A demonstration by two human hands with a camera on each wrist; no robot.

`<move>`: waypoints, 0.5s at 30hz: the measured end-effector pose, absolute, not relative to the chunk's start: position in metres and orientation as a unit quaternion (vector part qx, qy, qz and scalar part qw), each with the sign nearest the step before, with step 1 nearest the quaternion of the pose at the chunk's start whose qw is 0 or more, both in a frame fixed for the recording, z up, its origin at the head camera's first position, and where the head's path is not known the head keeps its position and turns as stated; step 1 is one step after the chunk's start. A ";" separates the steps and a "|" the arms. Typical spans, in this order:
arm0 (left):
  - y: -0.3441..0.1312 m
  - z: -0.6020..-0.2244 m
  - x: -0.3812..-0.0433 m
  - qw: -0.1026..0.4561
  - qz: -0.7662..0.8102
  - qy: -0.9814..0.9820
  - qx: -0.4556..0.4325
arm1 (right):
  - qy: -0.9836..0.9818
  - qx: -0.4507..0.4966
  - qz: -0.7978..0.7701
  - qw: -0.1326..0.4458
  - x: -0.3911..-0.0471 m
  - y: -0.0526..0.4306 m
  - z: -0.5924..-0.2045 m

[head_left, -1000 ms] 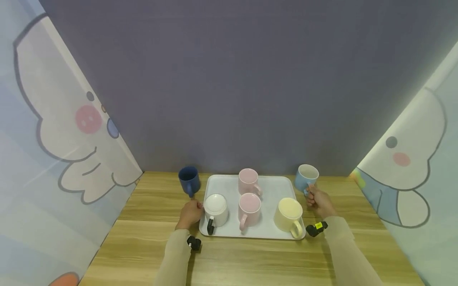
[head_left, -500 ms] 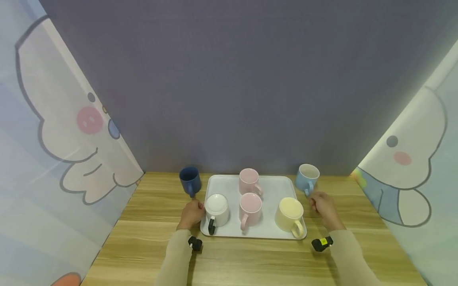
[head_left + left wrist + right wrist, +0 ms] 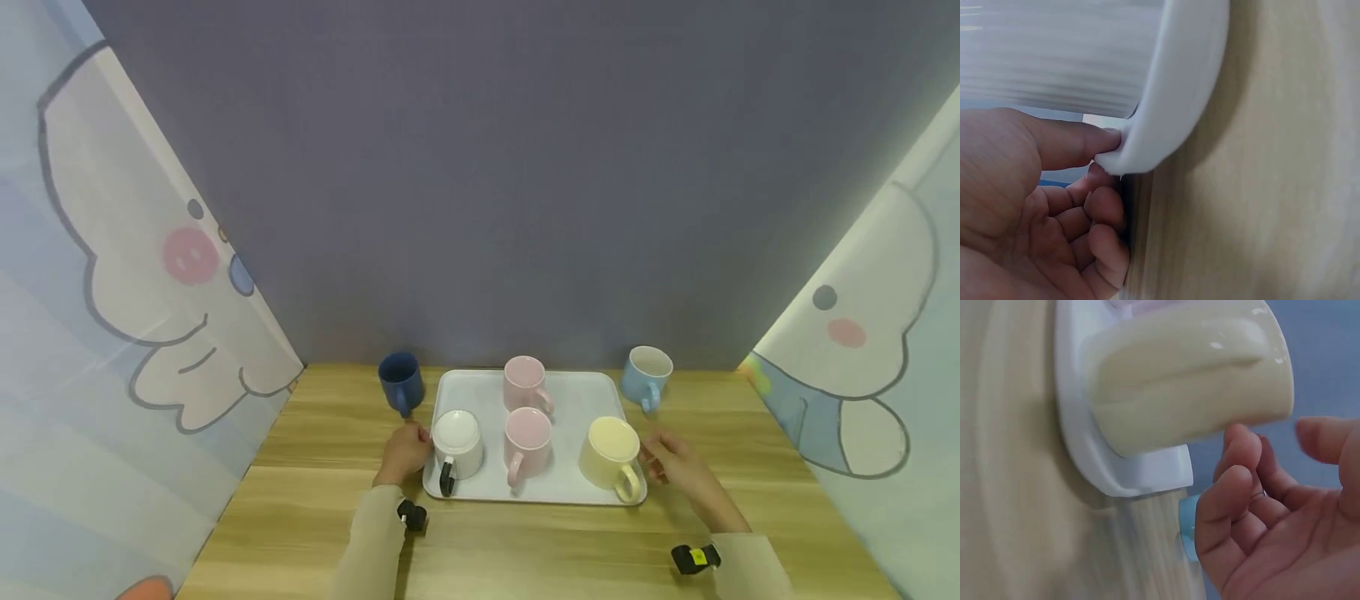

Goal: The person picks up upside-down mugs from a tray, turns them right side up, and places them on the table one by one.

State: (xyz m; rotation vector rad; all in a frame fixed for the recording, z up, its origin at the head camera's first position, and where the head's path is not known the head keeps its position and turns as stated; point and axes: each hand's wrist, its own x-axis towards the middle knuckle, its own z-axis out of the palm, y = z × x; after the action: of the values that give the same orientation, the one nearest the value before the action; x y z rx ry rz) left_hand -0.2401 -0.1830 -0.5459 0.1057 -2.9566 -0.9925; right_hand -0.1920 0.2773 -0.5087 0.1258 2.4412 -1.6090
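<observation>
Now the right hand [image 3: 678, 462] has let go of the light-blue mug [image 3: 641, 382], which stands beyond it, apparently placed; its empty fingers, loosely parted, sit close by the upturned yellow mug [image 3: 604, 463], perhaps shifting attention there. Left hand [image 3: 406, 450] pinches the white tray [image 3: 573, 400] beside it.

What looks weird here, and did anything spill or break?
Nothing looks spilled or broken. One oddity: the dark blue mug and light blue mug stand mouth-up beside the tray, while the white mug, pink mugs and yellow mug sit upside down on it.
</observation>
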 end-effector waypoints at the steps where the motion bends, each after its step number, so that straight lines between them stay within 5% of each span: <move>1: -0.182 -0.547 -0.240 0.008 -0.319 -0.947 0.034 | 0.831 0.045 -0.544 0.107 -0.189 0.277 -0.510; 15: -0.183 -0.550 -0.241 0.008 -0.327 -0.944 0.043 | 0.830 -0.105 -0.530 0.136 -0.167 0.266 -0.518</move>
State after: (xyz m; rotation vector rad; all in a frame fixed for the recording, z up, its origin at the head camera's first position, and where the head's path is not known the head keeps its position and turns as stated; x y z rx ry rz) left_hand -0.2409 -0.1829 -0.5502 0.1351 -2.9506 -1.0206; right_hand -0.1665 0.2661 -0.5185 -0.3040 2.4044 -1.5358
